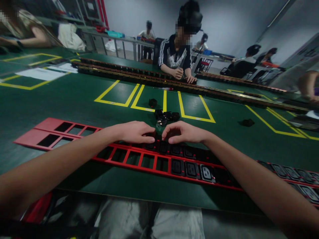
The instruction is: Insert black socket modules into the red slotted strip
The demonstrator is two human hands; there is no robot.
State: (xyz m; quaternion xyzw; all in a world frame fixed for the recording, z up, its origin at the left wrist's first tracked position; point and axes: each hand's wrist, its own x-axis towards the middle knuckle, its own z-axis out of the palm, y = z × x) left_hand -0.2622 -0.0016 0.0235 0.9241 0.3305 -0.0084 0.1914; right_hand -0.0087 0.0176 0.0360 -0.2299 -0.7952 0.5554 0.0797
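Note:
A long red strip frame (pixel 124 168) with two rows of rectangular openings lies across the table in front of me. Black power sockets (pixel 191 169) fill several openings of its near row, and more black sockets (pixel 176 150) sit in the far row. Over the far row my left hand (pixel 136 132) has its fingers curled, thumb close to the index finger. Facing it, my right hand (pixel 186 132) is bent the same way, its fingertips down by a socket. Whatever either hand grips is dark and hidden by the fingers. Just beyond them lies a small heap of loose black sockets (pixel 166 116).
Single black pieces lie farther off, one near the middle (pixel 152 103) and one to the right (pixel 246 122). Yellow tape outlines (pixel 196 118) mark the green table. Long dark rails (pixel 139 78) run across it, with a co-worker (pixel 175 54) behind them.

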